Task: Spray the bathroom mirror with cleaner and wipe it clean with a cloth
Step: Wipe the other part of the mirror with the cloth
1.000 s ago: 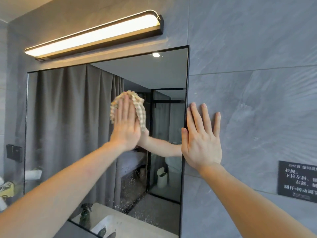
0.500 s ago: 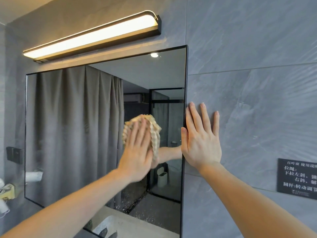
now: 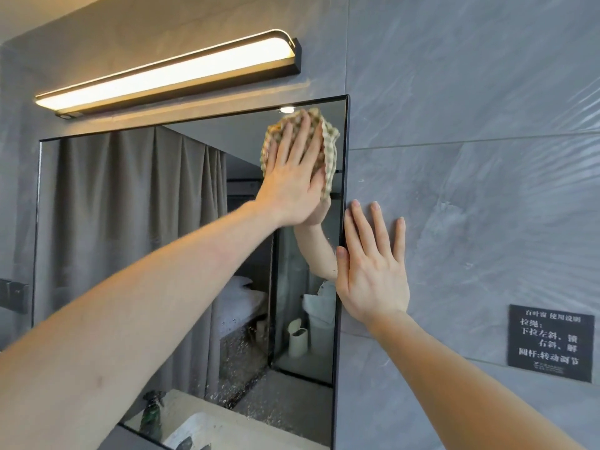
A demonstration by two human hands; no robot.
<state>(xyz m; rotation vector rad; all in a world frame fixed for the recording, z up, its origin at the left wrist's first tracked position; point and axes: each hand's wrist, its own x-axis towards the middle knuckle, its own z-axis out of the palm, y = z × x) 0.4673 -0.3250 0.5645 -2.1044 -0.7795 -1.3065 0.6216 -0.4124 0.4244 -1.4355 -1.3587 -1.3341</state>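
Fingers (image 3: 305, 134) of left hand (image 3: 292, 183) flat, pressing cloth (image 3: 329, 147) to mirror (image 3: 130, 222) corner; right hand (image 3: 373, 274) splayed on wall (image 3: 470, 206); wiping step, downward strokes probably due.

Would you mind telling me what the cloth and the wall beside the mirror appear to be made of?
The cloth looks like soft woven fabric, matte, with a beige-and-cream check and a puckered, waffle-like surface. The wall looks like large grey stone-look tiles, probably ceramic or porcelain, with pale veining, thin grout lines and a low sheen.
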